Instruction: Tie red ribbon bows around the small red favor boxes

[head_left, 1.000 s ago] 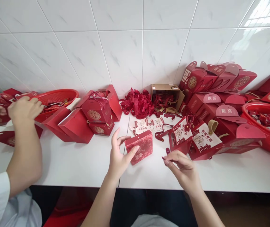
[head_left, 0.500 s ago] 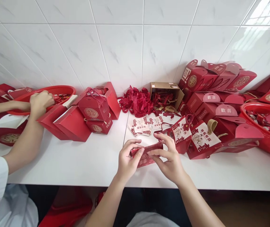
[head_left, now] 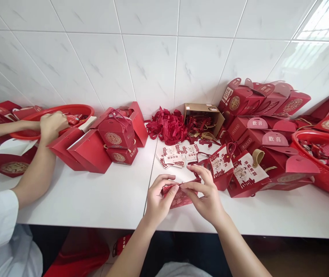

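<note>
Both hands clamped on one item: my left hand (head_left: pixel 159 198) and right hand (head_left: pixel 209 198) pinch the top edge of the small flat red patterned paper box (head_left: pixel 178 199). Box is low over the white tabletop (head_left: pixel 101 196), near its front edge, just before the red-and-white printed cards (head_left: pixel 171 157). Far left, a co-worker's hand (head_left: pixel 51 125) is at the round red plastic basket (head_left: pixel 74 109).

Bright, even daylight, window glare on the upper-right wall tiles (head_left: pixel 323 23), edges bowed by wide-angle distortion.
</note>
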The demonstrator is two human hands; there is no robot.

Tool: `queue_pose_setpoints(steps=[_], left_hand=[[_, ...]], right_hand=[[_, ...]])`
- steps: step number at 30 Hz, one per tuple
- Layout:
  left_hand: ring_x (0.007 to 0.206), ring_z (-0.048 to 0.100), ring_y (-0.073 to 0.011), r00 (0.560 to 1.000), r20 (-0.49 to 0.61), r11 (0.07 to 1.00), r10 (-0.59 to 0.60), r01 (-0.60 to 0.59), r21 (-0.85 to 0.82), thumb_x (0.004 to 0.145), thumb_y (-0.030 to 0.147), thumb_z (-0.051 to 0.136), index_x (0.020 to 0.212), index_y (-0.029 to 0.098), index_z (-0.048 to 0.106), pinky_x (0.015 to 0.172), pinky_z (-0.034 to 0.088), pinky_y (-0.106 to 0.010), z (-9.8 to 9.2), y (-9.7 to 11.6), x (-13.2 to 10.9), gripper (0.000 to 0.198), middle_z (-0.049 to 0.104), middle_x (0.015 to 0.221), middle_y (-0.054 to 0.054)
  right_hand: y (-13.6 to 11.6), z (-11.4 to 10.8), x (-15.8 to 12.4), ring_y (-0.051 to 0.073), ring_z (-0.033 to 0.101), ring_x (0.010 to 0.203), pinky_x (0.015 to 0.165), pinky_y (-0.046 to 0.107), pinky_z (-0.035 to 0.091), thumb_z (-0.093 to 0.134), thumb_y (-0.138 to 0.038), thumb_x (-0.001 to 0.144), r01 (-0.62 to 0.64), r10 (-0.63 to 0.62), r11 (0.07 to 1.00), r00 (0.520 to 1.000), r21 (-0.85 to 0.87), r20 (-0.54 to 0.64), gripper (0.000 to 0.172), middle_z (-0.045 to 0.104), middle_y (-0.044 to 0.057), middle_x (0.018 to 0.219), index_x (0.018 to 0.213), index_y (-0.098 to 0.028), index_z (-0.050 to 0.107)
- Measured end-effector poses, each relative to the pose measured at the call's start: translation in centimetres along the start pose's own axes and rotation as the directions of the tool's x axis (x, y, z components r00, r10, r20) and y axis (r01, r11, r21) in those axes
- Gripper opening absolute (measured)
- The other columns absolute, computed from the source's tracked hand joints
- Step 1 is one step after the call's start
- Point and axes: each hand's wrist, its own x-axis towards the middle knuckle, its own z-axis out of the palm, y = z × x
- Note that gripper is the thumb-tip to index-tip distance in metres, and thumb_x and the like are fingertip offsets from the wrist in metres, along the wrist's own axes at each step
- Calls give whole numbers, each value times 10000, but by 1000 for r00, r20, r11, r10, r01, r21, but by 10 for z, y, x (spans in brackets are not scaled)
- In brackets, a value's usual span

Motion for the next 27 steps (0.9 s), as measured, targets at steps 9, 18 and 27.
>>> queue_pose_setpoints(steps=[9,18,27], left_hand=[[933,667,-187,997,16,988,-77,79,-137,868,256,656,856,202,719,771,560,-266,2,14,-17,84,643,987,-71],[900,661,-242,929,304,904,-209,302,-301,924,583,445,832,168,776,769,557,-343,-13,25,-27,539,638,959,-129],[851,655,-192,664,746,998,-52,67,10,818,285,690,1057,260,745,765,546,-300,-5,30,44,247,673,944,-67]], right_hand=[[10,6,-16,335,421,1325,1045,559,391,836,-413,675,-398,436,877,894,268,-101,1039,396,180,1440,1484,-268,201],[12,9,-37,171,633,665,655,319,529,877,-402,627,-442,458,552,869,707,186,1128,604,-44,795,1479,-302,145],[4,15,-53,189,661,724,742,363,539,858,-433,639,-406,331,510,907,758,262,987,641,-10,827,1411,-271,266]])
